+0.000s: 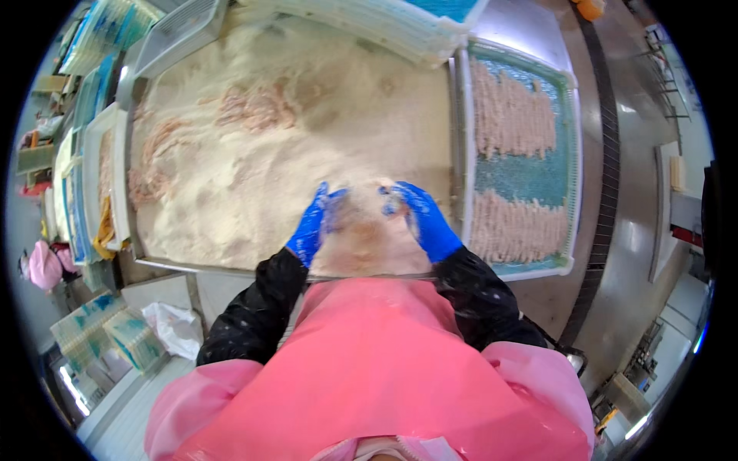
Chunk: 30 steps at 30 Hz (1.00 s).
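Both hands wear blue gloves dusted with pale powder, low over the near edge of a wide metal tray (pixel 451 92) spread with cream-coloured flour or breading (pixel 254 177). My left hand (pixel 311 224) is beside the thin, brownish patch of powder, its fingers stretched forward and thumb apart; no object shows in it. Opposite it, my right hand (pixel 427 221) bends inward, with fingertips coated and smeared by motion. Whether those fingers hold a piece is unclear. Pinkish raw meat strips (pixel 257 106) lie partly covered in the powder at the far left of the tray.
At the right stands a pale crate (pixel 570 230) lined with blue-green mesh, bearing two rows of coated strips (pixel 513 115). White plastic baskets (pixel 181 38) sit along the far-left edge. A container with pinkish contents (pixel 106 165) adjoins the tray's left side. Stacked trays (pixel 108 330) stand lower left.
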Each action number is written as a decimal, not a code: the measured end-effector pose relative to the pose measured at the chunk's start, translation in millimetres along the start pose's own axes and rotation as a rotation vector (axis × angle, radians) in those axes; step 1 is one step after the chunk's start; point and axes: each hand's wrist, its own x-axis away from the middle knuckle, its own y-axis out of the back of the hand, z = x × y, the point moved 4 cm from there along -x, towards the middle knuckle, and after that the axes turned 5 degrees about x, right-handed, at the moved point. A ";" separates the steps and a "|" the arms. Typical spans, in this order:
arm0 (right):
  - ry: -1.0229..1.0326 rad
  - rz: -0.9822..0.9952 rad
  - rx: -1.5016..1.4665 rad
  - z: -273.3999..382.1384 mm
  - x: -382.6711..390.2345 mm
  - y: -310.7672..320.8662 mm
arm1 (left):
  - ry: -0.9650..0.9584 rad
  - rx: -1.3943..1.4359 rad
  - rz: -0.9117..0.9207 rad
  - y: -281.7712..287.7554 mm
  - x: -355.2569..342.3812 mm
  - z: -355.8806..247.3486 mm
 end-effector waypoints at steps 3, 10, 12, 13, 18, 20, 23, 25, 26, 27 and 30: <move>-0.092 -0.201 0.064 70.0 39.9 94.0 | 0.000 -0.124 -0.018 24.2 -18.3 -2.8; 0.304 -0.843 1.206 168.6 28.8 410.1 | -0.068 -0.188 -0.266 12.7 -27.2 -4.1; 0.332 -0.833 1.512 178.0 -6.4 422.5 | -0.073 -0.164 -0.307 19.0 -23.3 1.3; 0.285 -0.829 1.586 172.6 -17.0 441.1 | -0.081 -0.173 -0.300 22.0 -25.2 1.7; 0.084 -0.775 1.587 155.0 -53.9 501.1 | -0.110 -0.190 -0.394 12.2 -16.6 -3.2; 0.277 -0.689 1.509 158.7 -71.6 514.4 | -0.115 -0.210 -0.403 11.7 -17.4 -1.7; 0.290 -0.537 1.453 162.8 -93.3 530.2 | -0.117 -0.246 -0.388 12.7 -17.4 -2.0; 0.156 -0.578 1.619 156.9 -84.4 541.5 | -0.097 -0.244 -0.368 15.1 -20.1 -1.3; 0.089 -0.601 1.704 156.5 -77.1 542.6 | -0.109 -0.240 -0.350 13.6 -19.9 -2.4; 0.007 -0.601 1.695 153.6 -66.3 543.6 | -0.121 -0.237 -0.329 11.7 -19.0 -2.0; -0.306 -0.536 1.596 142.4 -30.9 534.7 | -0.138 -0.207 -0.252 12.1 -17.3 -1.8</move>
